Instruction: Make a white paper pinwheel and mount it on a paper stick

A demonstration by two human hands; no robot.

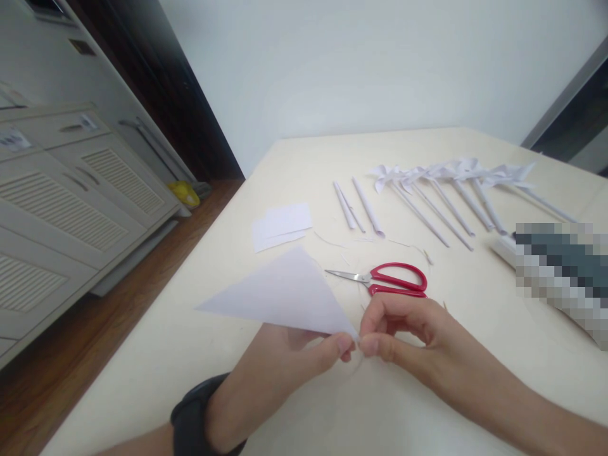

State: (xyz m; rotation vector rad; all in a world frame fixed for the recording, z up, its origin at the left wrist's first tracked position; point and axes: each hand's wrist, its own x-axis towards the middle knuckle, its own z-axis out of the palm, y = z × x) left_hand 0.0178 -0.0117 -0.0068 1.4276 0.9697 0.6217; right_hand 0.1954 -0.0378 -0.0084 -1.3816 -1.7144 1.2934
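A white sheet of paper folded to a triangle [280,288] is held above the table, one corner pointing left and another toward my right hand. My left hand [304,351] is closed on its lower edge near the right corner, thumb on top and fingers partly hidden beneath. At that same corner, my right hand [399,335] pinches the tip between thumb and forefinger. Just beyond my right hand lie scissors [396,278] with red handles, blades pointing left. Behind the triangle rest several white paper pieces [282,225].
Rolled paper sticks [365,206] lie mid-table. Several paper pinwheels [437,174] on paper sticks are lined up at the back right. Thin scraps [399,242] scatter around the scissors. A blurred-out object [560,272] sits at the right. Left of the table stand white cabinets [95,190].
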